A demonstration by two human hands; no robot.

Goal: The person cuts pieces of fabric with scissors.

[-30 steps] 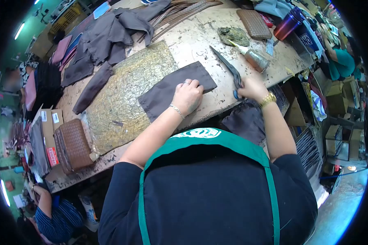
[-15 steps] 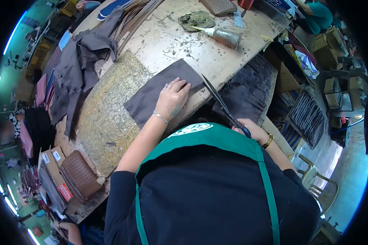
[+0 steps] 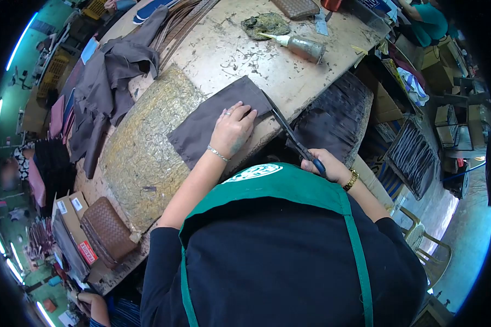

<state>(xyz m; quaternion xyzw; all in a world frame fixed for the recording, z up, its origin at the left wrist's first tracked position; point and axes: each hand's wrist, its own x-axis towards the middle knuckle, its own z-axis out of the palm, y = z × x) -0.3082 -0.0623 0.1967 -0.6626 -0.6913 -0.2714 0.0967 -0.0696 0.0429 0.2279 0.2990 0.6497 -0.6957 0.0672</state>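
Gripping scissors (image 3: 292, 137), the right hand (image 3: 331, 165) holds the blades against dark fabric (image 3: 204, 124) beneath the open left hand (image 3: 233, 131), the edge cut seemingly unfinished.

1. Workshop: scuffed worktable (image 3: 223, 68), littered with scraps.
2. Tools: scissors (image 3: 286, 128); nozzle bottle (image 3: 306, 50).
3. Stock: dark cloth heap (image 3: 114, 71); brown strips (image 3: 177, 30); woven brown pouch (image 3: 106, 226).
4. Surroundings: cardboard boxes (image 3: 439, 71); tube light (image 3: 21, 41); other people at benches.

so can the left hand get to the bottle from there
Probably yes. Past the cloth under the left hand, I see nothing tall before the bottle. The tips of the scissors sit near the straight path, so going around them looks safer.
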